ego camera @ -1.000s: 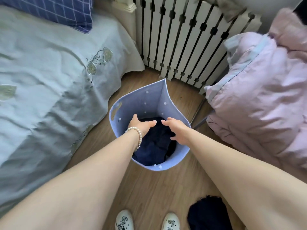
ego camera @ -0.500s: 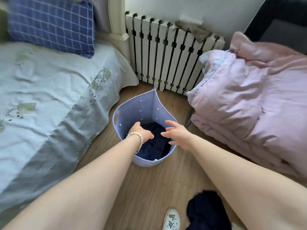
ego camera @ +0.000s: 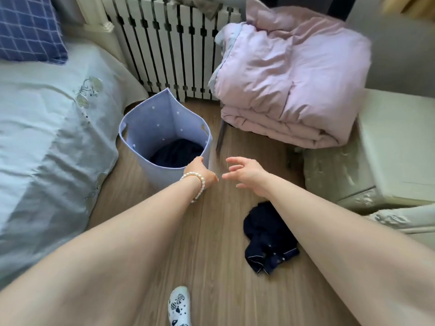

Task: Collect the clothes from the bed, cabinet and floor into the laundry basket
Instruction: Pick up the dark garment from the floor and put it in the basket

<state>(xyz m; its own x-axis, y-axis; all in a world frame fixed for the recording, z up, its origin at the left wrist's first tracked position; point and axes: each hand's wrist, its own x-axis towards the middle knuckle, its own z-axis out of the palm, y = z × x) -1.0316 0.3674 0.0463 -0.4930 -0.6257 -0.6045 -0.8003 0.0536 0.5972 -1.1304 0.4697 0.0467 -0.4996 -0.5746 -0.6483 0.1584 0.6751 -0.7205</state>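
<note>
Counting from the head view: two bare arms, one laundry basket (ego camera: 146,135), two dark garments, one pillow (ego camera: 26,29), one folded quilt (ego camera: 289,76), one patterned shoe (ego camera: 179,305). No readable writing or brand anywhere.

Basket: soft lilac felt-like fabric, small white dots, teardrop-shaped rim pinched to a point at the far side, a cut-out handle slot on each side. Stands on the wood-grain plank floor (ego camera: 211,267) just beside the bed (ego camera: 47,137). One navy garment (ego camera: 176,152) lies crumpled in its bottom.

Second navy garment (ego camera: 268,245): rumpled on the floor, thin pale piping along the edges, near the cream cabinet (ego camera: 395,147), well apart from the basket.

Left hand (ego camera: 200,171): at the basket's near rim, string of pearl-like beads on the wrist; fingers curled, and whether they pinch the rim cannot be told.

Right hand (ego camera: 247,172): in the air beside the basket, fingers spread and bent, holding nothing.

Bed sheet pale blue, creased, with embroidered leaf motifs; pillow blue with a white grid. Quilt pink, puffy, stacked in folds. White slatted radiator cover (ego camera: 169,43) behind.
</note>
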